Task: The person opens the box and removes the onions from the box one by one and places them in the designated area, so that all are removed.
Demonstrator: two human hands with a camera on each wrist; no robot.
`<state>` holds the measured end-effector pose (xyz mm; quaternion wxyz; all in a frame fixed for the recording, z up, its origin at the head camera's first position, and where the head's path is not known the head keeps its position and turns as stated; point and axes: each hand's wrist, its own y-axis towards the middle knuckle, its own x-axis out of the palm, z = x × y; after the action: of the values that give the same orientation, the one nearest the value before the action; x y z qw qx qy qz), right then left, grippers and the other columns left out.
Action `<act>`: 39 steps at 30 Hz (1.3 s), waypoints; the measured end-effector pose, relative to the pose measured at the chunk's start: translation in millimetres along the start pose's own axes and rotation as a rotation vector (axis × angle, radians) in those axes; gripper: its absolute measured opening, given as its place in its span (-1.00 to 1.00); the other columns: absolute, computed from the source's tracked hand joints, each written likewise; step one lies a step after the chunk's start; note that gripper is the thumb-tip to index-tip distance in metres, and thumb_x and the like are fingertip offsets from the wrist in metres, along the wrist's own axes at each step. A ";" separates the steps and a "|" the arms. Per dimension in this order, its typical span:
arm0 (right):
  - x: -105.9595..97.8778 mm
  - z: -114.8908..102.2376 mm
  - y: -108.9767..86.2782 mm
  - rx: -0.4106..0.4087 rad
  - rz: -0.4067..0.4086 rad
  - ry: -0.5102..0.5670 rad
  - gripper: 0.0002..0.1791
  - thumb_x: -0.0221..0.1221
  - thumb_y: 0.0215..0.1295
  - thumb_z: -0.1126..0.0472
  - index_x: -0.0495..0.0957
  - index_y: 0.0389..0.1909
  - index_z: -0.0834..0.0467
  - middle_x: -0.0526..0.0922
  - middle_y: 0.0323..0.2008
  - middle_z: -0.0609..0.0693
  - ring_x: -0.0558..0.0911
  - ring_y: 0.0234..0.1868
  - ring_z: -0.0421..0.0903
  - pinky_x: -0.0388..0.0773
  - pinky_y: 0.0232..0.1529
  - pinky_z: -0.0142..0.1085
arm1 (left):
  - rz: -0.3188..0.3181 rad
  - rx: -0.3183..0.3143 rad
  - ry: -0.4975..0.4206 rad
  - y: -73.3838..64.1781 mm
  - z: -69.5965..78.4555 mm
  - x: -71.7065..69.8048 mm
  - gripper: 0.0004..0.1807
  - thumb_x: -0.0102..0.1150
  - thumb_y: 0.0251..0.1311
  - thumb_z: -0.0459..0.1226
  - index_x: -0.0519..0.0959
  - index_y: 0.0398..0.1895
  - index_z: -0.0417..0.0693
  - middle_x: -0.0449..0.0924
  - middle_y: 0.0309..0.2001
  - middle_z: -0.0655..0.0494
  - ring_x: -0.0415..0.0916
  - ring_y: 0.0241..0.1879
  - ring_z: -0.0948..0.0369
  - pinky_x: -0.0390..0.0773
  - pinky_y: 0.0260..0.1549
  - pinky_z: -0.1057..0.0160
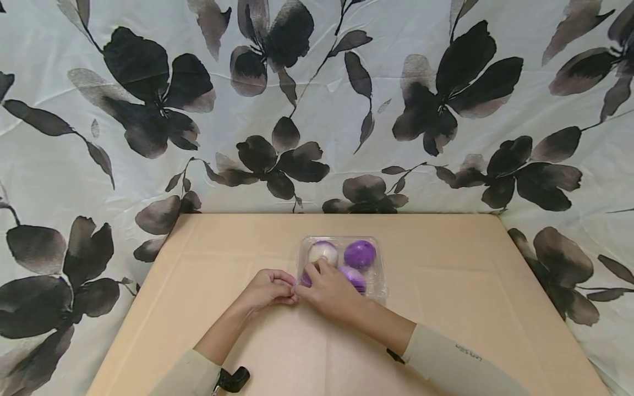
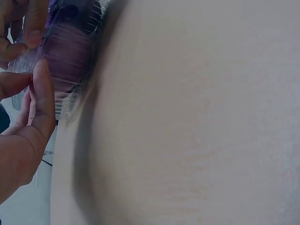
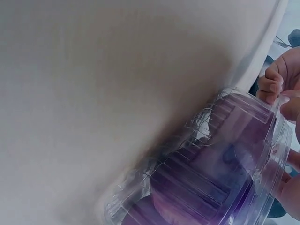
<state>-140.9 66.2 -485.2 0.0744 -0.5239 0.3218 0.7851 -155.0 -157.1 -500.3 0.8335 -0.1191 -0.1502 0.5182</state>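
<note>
A clear plastic clamshell box [image 1: 381, 275] stands on the table, with a white-and-purple ball [image 1: 322, 250], a glossy purple ball [image 1: 360, 254] and a streaked purple ball [image 1: 354, 279] showing inside. Another purple piece at its front left is mostly hidden by my right hand. My left hand [image 1: 269, 290] pinches the box's edge at the front left corner between thumb and fingertips. Reaching across the box, my right hand [image 1: 333, 292] grips the same edge, its thumb close to the left fingertips. In the right wrist view, the ridged side of the box [image 3: 201, 173] looks closed over the purple balls.
A tan covering lies over the table [image 1: 446, 275]. Behind it hangs a white cloth [image 1: 356, 110] with dark flower prints. A black strap-like device [image 1: 234, 379] sits at my left sleeve.
</note>
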 end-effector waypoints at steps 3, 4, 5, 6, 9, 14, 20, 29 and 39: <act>-1.6 0.0 0.7 0.002 -0.008 0.012 -0.82 0.26 0.34 0.22 0.66 -0.14 -0.15 0.55 -0.18 0.00 0.49 -0.19 -0.01 0.57 -0.22 -0.28 | 0.004 0.001 0.011 -0.3 0.4 0.1 -0.79 0.19 0.23 -0.57 0.51 -0.07 -0.49 0.74 -0.42 0.04 0.76 -0.35 0.17 0.82 -0.21 0.26; -2.0 0.0 0.8 0.003 -0.012 0.018 -0.82 0.26 0.34 0.22 0.66 -0.14 -0.14 0.55 -0.18 0.01 0.49 -0.19 -0.01 0.57 -0.21 -0.28 | 0.003 0.001 0.013 -0.4 0.4 0.0 -0.78 0.19 0.24 -0.57 0.51 -0.07 -0.49 0.74 -0.41 0.04 0.76 -0.35 0.17 0.82 -0.20 0.26; -2.0 0.1 0.8 0.005 -0.018 0.021 -0.82 0.25 0.35 0.23 0.65 -0.14 -0.13 0.55 -0.17 0.00 0.48 -0.18 -0.01 0.57 -0.20 -0.28 | 0.001 0.004 0.015 -0.5 0.4 -0.1 -0.78 0.19 0.24 -0.57 0.50 -0.07 -0.50 0.74 -0.41 0.03 0.76 -0.35 0.17 0.82 -0.20 0.26; -2.2 0.2 0.8 0.007 -0.023 0.026 -0.83 0.25 0.36 0.23 0.64 -0.14 -0.13 0.55 -0.17 0.00 0.48 -0.18 -0.01 0.56 -0.19 -0.28 | 0.002 0.004 0.014 -0.7 0.3 -0.2 -0.79 0.19 0.24 -0.57 0.50 -0.07 -0.50 0.74 -0.41 0.03 0.76 -0.35 0.17 0.82 -0.20 0.25; -3.9 0.7 0.9 0.014 -0.036 0.030 -0.82 0.24 0.36 0.25 0.62 -0.14 -0.12 0.54 -0.15 0.01 0.48 -0.16 -0.01 0.58 -0.18 -0.28 | 0.000 0.009 0.004 -1.4 0.2 -0.3 -0.79 0.20 0.25 -0.57 0.51 -0.07 -0.50 0.75 -0.39 0.00 0.77 -0.34 0.16 0.82 -0.20 0.25; -7.0 2.6 2.6 0.025 -0.052 0.037 -0.78 0.23 0.35 0.28 0.63 -0.09 -0.09 0.54 -0.11 0.03 0.49 -0.12 -0.01 0.62 -0.16 -0.28 | -0.005 0.009 -0.002 -0.8 0.7 -1.2 -0.80 0.20 0.24 -0.58 0.51 -0.09 -0.49 0.75 -0.38 -0.02 0.77 -0.34 0.16 0.82 -0.21 0.25; -14.0 7.1 6.2 0.053 -0.082 0.092 -0.84 0.19 0.41 0.26 0.58 -0.11 -0.06 0.54 -0.06 0.04 0.51 -0.06 0.01 0.66 -0.13 -0.26 | 0.001 0.003 0.015 0.4 1.6 -1.6 -0.78 0.20 0.25 -0.57 0.51 -0.07 -0.53 0.76 -0.37 -0.03 0.76 -0.35 0.17 0.82 -0.22 0.26; -22.5 15.4 11.9 0.111 -0.057 0.190 -0.86 0.26 0.46 0.04 0.50 -0.13 -0.05 0.55 0.00 0.05 0.55 0.01 0.00 0.71 -0.14 -0.27 | 0.005 0.001 0.030 0.4 2.7 -3.2 -0.74 0.18 0.25 -0.58 0.49 -0.02 -0.58 0.74 -0.40 0.02 0.75 -0.36 0.19 0.81 -0.24 0.29; -31.9 23.4 18.2 0.158 -0.119 0.262 -0.92 0.18 0.50 0.09 0.50 -0.08 -0.07 0.51 0.00 0.01 0.53 0.07 -0.04 0.65 0.10 -0.21 | 0.009 -0.006 0.044 1.1 4.2 -4.2 -0.76 0.16 0.23 -0.60 0.49 -0.06 -0.59 0.72 -0.44 0.05 0.74 -0.40 0.20 0.81 -0.27 0.29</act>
<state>-153.3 72.6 -444.0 0.1190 -0.6324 0.3579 0.6766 -159.2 -160.2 -497.3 0.8340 -0.1337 -0.1327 0.5187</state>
